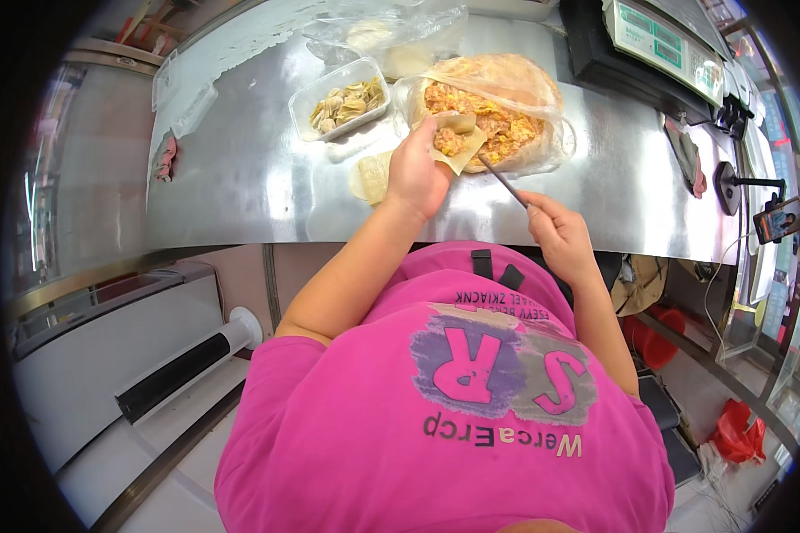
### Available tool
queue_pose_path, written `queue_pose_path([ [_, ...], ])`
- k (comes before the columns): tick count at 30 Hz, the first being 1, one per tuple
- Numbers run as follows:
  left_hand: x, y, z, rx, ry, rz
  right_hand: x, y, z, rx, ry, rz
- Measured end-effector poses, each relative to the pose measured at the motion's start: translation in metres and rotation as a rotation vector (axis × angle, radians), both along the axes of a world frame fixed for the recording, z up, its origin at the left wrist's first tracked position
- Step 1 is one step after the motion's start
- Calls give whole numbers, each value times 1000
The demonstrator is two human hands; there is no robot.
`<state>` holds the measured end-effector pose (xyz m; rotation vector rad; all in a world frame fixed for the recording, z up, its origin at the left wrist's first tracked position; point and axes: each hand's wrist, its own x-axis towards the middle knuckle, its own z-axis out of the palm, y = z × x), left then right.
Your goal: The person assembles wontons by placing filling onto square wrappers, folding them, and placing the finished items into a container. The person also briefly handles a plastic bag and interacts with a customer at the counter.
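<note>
Your left hand [418, 173] is closed on a thin square dough wrapper [468, 157], thumb along its left side, above the near part of the desk [258, 209]. A lump of orange-yellow filling [448, 141] sits on the wrapper, and a flap of dough stands up at its far side. Your right hand [560, 233], lower and to the right, has its thumb and fingers pinched around the near end of a slim dark stick [504, 182]. The stick slants away to the left, its tip between the wrapper and the near edge of the bag of filling; you cannot tell whether the tip touches either.

That clear plastic bag [529, 75] lies just beyond your left hand, open toward you, with a large mass of the same chunky mix [498, 127] showing. Just left of your left hand, a stack of pale wrappers [373, 175] lies on the metal surface. Farther left and beyond it stands a clear plastic tub [300, 108] holding a heap of folded dumplings [351, 104]. Behind the tub rests a crumpled transparent bag [436, 27]. At the far right is a weighing scale [667, 49]; nearer, at the right edge, a phone [780, 219] sits in a holder.
</note>
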<state>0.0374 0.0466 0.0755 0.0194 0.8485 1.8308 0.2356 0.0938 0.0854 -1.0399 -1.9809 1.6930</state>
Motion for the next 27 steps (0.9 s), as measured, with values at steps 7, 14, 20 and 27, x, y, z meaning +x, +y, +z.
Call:
queue_pose_path([
  [7, 24, -3, -4, 145, 982, -251, -10, -2, 10, -434, 65, -67],
  [14, 2, 17, 3, 103, 1239, -368, -5, 2, 36, -810, 200, -105],
  [20, 18, 10, 1, 77, 218, -330, -12, 2, 33, -862, 297, -47],
  [27, 6, 9, 3, 7, 239, -300, -25, -1, 24, -564, 210, 84],
])
